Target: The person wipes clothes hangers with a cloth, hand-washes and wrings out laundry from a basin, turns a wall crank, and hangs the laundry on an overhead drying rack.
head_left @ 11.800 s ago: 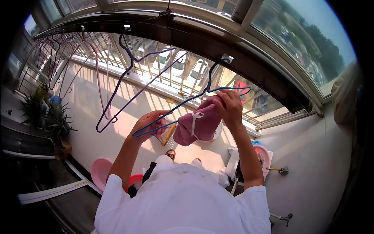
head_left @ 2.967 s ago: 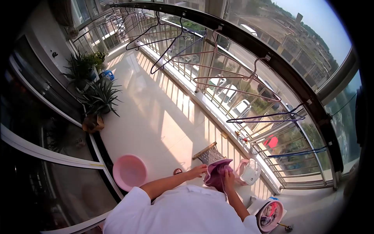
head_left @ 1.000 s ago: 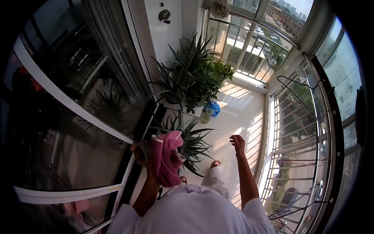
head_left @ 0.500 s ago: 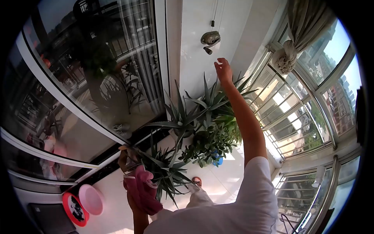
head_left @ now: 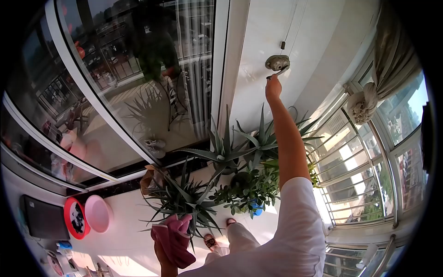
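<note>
A metal hand crank winch [head_left: 276,62] is fixed to the white wall, with thin cables running upward from it. My right hand [head_left: 273,87] is raised to it, fingers closed around the end of its crank handle [head_left: 283,70]. Low on the left, my left hand [head_left: 165,259] grips a maroon-pink cloth [head_left: 174,242], which hides most of its fingers. The cloth hangs beside the spiky leaves of an aloe plant [head_left: 191,199].
More aloe plants [head_left: 224,150] and a leafy potted plant [head_left: 247,187] stand below the winch. Sliding glass doors [head_left: 138,83] are at left, a railing window [head_left: 353,166] at right. A red basin [head_left: 75,218] and pink basin [head_left: 98,213] sit on the floor.
My right hand has gone from reaching below the winch to holding its crank handle, and the handle has turned. My left hand with the cloth is lower in view; the camera has shifted.
</note>
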A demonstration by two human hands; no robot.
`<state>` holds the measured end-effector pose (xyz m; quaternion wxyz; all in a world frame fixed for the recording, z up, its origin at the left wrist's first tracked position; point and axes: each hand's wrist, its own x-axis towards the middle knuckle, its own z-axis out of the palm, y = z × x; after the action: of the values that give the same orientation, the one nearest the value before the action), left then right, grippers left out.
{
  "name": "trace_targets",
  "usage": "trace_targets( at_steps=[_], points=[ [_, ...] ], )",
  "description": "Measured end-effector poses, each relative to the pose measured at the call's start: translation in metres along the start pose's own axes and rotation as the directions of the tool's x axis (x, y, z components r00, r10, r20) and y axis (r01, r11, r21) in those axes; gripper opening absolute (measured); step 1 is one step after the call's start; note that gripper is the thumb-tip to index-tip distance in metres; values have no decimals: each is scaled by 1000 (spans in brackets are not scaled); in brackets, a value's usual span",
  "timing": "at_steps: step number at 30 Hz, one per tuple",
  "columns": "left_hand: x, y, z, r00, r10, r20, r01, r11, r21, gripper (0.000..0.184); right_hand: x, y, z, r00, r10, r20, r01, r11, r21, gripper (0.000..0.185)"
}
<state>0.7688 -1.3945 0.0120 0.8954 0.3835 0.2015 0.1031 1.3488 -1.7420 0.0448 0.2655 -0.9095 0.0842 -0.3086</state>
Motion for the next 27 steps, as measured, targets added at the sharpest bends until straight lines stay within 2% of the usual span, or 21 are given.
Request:
trace_targets(
  at_steps=[1, 3, 4, 7, 8, 9, 11, 14, 16, 17, 18, 19, 20, 21, 22, 23, 24, 25, 26, 27],
  points=[
    [-7, 2, 21, 1000, 28, -2, -28, 999, -35, 63, -4, 6, 0, 1000, 18, -10, -17, 998, 61, 17],
    [-9, -8, 40, 996, 85, -13, -86, 995, -59, 61, -12, 39, 14, 998, -33, -57, 34, 999, 15, 18],
    [-2, -23, 25, 992, 126, -7, -127, 991, -46, 60, -4, 48, 23, 994, -61, -92, 61, 998, -3, 19],
    [17, -47, 33, 979, 181, -96, -172, 980, 101, 58, 12, 80, 27, 998, -63, -3, 63, 996, -70, 18],
    [27, -53, 43, 983, 160, -86, -150, 982, 111, 57, 11, 82, 24, 989, -145, -18, 145, 989, -22, 17],
    [36, -66, 59, 988, 133, -83, -123, 986, 116, 56, 14, 82, 20, 985, -127, 117, 138, 986, -91, 23],
    [54, -83, 91, 994, 91, -60, -83, 988, 131, 55, 9, 53, -12, 909, -355, 219, 360, 933, 16, 29],
    [69, -104, 115, 996, 60, -62, -53, 992, 118, 53, 38, 20, -59, 802, -528, 279, 488, 849, 203, 31],
    [72, -117, 117, 993, 66, -99, -56, 993, 100, 53, 78, 3, -84, 750, -658, 74, 644, 751, 145, 27],
    [71, -121, 117, 990, 74, -124, -63, 994, 93, 52, 108, 2, -108, 788, -607, 98, 594, 793, 135, 23],
    [69, -124, 120, 986, 85, -144, -73, 993, 92, 52, 136, -1, -145, 912, -390, 126, 352, 903, 248, 20],
    [65, -124, 124, 981, 94, -169, -79, 993, 91, 51, 177, 40, -153, 904, -409, 123, 386, 906, 172, 18],
    [61, -120, 136, 976, 119, -183, -103, 990, 99, 50, 205, 99, -141, 902, -388, 192, 376, 922, 95, 17],
    [58, -116, 149, 970, 145, -197, -126, 986, 108, 50, 204, 151, -113, 873, -456, 173, 451, 890, 65, 17],
    [56, -110, 158, 958, 183, -219, -160, 980, 118, 49, 185, 183, -78, 898, -396, 195, 391, 918, 63, 17],
    [52, -105, 160, 948, 200, -249, -175, 977, 121, 48, 151, 194, -42, 926, -290, 242, 306, 952, -31, 19],
    [45, -101, 162, 940, 204, -274, -175, 977, 125, 48, 97, 180, -12, 936, -254, 245, 262, 965, -1, 23],
    [44, -101, 167, 936, 204, -285, -177, 977, 117, 47, 51, 164, 24, 931, -328, 159, 316, 944, 95, 27],
    [51, -103, 168, 951, 224, -212, -222, 974, 36, 46, 30, 112, 23, 929, -269, 253, 193, 938, 287, 28],
    [46, -108, 157, 940, 221, -258, -207, 975, 82, 46, 21, 68, 6, 906, -216, 364, 32, 893, 449, 29]
  ],
)
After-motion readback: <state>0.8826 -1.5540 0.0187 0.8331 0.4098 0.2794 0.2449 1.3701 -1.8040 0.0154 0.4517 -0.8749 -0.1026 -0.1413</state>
